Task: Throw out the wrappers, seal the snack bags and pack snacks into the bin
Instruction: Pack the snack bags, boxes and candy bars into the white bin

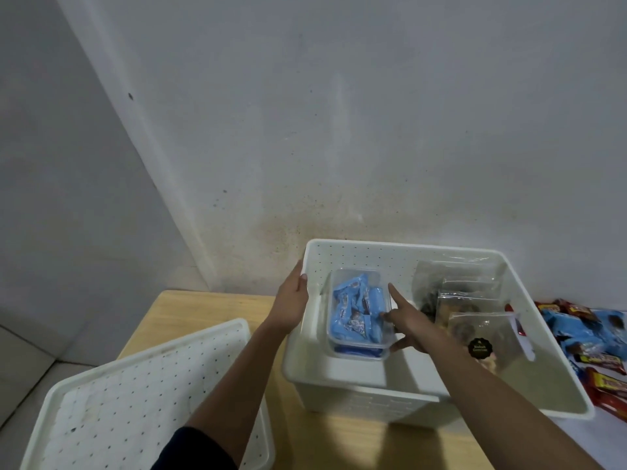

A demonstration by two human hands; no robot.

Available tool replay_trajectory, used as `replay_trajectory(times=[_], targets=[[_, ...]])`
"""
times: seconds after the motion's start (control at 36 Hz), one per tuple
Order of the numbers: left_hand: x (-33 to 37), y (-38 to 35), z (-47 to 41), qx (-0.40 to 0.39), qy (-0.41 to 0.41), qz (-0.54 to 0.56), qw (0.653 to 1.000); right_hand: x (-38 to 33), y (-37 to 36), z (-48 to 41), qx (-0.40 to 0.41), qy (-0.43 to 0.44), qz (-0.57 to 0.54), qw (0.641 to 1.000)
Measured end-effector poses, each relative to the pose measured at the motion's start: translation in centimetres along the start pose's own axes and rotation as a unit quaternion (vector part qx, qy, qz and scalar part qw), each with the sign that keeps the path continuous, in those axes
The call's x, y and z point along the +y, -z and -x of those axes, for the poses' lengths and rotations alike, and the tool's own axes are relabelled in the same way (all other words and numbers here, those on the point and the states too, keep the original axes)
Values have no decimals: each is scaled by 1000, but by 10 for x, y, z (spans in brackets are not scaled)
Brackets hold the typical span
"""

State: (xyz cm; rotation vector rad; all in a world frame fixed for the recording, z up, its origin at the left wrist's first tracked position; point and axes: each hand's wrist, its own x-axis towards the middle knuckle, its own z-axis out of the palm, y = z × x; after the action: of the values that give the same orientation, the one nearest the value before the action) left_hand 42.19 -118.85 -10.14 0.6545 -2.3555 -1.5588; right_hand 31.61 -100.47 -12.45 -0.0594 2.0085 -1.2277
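Head view | I see left hand (pixel 292 300) gripping bin (pixel 400 250) rim | right hand (pixel 405 322) fingers spread, nudging clear tub (pixel 356 317) inside bin | risk: tub tips, spilling blue packets (pixel 353 307)

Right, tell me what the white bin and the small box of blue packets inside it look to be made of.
White bin: looks like matte moulded plastic, with rounded rims and walls dotted with small holes. Small box: clear, glossy rigid plastic by the look, since the blue packets show through its walls.
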Motion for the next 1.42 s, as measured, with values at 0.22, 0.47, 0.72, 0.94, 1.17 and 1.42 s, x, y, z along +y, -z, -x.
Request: replay_trajectory(times=[0.22, 0.47, 0.72, 0.94, 1.17, 1.42], targets=[[-3, -3, -5, 16, 22, 16, 1000, -10, -35, -17, -25, -1, 9, 1000], [5, -2, -5, 23, 5, -19, 1000, -5, -23, -19, -45, -7, -17, 999], [28, -16, -17, 123, -38, -235, 963, -29, 43, 17, 7, 114, 58, 992], [132, -132, -32, 68, -180, -178, 965, -26, 194, 73, 134, 221, 33, 965], [196, -307, 1, -62, -228, -116, 965, 60, 339, 95, 200, 183, 43, 961], [127, -436, 57, -158, -121, -106, 974, 212, 413, 90, 196, 82, 168, 963]])
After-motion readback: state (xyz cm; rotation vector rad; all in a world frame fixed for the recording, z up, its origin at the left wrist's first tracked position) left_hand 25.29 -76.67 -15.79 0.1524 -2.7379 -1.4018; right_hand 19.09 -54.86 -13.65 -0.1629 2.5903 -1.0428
